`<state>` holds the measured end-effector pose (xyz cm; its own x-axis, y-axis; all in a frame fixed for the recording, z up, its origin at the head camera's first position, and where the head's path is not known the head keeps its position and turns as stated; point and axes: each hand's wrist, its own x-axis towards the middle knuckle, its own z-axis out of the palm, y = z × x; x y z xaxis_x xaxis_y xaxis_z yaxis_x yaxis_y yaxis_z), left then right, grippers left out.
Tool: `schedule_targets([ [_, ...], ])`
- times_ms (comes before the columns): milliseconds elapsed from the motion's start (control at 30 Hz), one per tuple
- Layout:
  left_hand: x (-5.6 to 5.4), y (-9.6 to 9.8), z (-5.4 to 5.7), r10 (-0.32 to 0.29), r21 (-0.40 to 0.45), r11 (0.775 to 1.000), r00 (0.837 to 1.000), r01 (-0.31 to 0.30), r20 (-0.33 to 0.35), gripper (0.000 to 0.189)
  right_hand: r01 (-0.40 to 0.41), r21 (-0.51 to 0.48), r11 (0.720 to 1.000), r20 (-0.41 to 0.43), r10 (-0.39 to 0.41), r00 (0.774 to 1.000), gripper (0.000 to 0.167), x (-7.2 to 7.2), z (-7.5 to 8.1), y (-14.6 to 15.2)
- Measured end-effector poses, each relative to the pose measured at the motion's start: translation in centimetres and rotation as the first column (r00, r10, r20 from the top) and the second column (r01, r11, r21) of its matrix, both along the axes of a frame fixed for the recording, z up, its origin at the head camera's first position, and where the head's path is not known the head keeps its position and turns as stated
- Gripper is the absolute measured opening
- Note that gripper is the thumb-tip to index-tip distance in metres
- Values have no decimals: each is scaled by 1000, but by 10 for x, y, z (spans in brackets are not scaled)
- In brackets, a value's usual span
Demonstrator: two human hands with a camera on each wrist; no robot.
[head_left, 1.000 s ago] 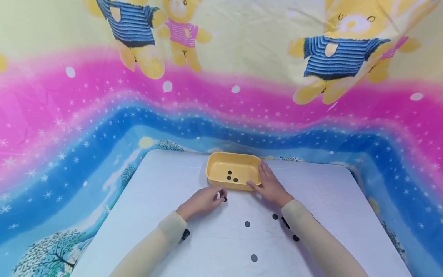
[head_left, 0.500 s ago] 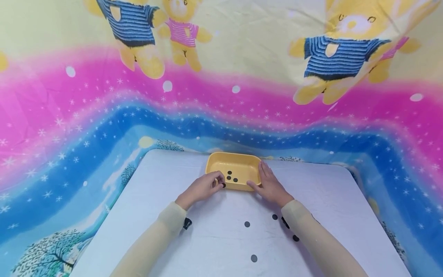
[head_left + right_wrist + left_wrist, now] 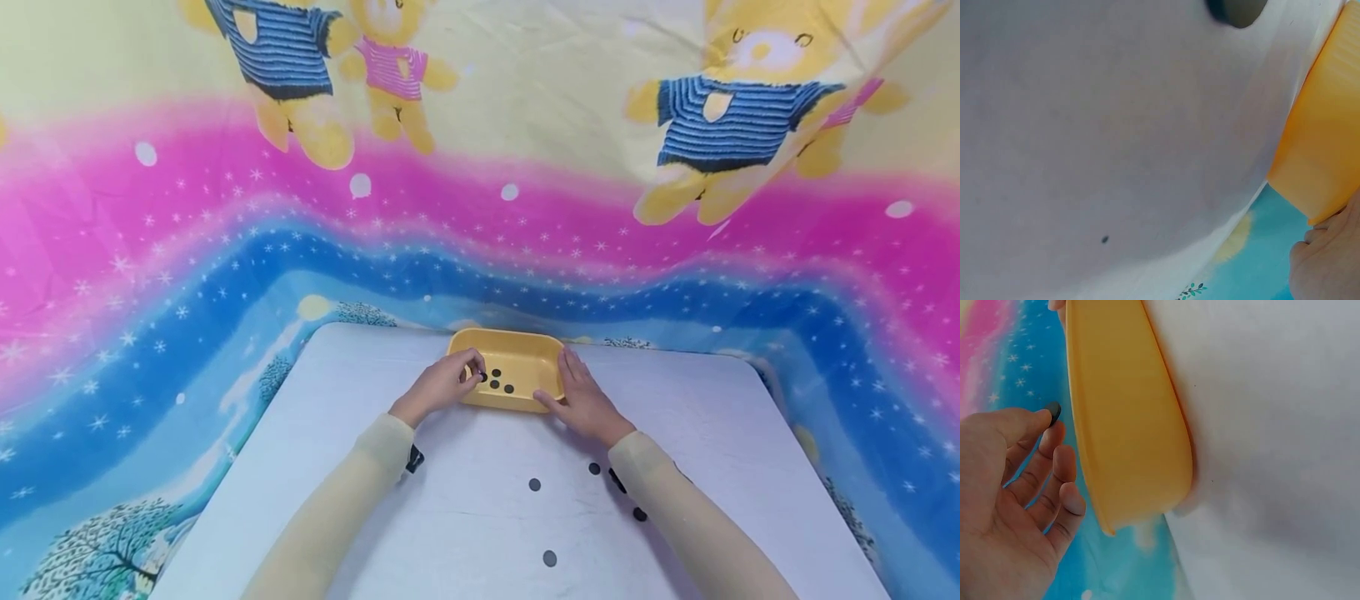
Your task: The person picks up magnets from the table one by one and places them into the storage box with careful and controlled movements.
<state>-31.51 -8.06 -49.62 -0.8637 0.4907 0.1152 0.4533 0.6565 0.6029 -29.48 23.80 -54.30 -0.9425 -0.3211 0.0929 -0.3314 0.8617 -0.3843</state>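
My left hand [image 3: 437, 385] pinches a small round black disc [image 3: 1054, 412] between thumb and index finger, at the left side of a yellow plastic box [image 3: 517, 407]. In the left wrist view the other fingers are loosely bent beside the box rim. Several dark discs [image 3: 509, 389] lie on the box floor. Against the box's right end rests my right hand [image 3: 588, 402], fingers straight along the wall and thumb at the front rim. In the right wrist view only part of that hand [image 3: 1329, 259] shows, touching the box.
Loose dark discs lie on the white table [image 3: 465, 517]: one disc [image 3: 535, 484] in the middle, another disc [image 3: 550, 558] nearer the front, others beside the right sleeve [image 3: 675, 483]. A patterned cloth [image 3: 465, 225] hangs close behind the box.
My left hand has moved from the table in front of the box up and over its left side, carrying the black disc. The right hand and the box hold still.
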Motion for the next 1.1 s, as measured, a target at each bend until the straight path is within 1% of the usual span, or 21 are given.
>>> schedule_targets([
  [233,-11,6,0,11,-4,1000,1000,-11,17,10,6,-8,1000,6,-6,1000,111,2,3,-1],
  [500,-25,10,-8,44,-80,996,999,-43,12,8,1,-5,1000,0,-1,1000,111,0,0,-1],
  [700,-34,16,-12,38,-133,990,999,-39,-6,7,7,-3,1000,-1,-7,1000,111,0,0,0],
  [800,-37,19,-13,33,-165,986,999,-34,-12,6,10,-5,1000,9,-10,1000,112,0,0,0],
  [933,-39,24,-16,42,-199,979,999,-45,-19,7,15,-4,1000,23,-15,1000,111,-1,-1,-1],
  [1100,-43,28,-18,46,-221,974,999,-49,-21,9,25,8,1000,34,-25,999,111,-2,-2,0],
])
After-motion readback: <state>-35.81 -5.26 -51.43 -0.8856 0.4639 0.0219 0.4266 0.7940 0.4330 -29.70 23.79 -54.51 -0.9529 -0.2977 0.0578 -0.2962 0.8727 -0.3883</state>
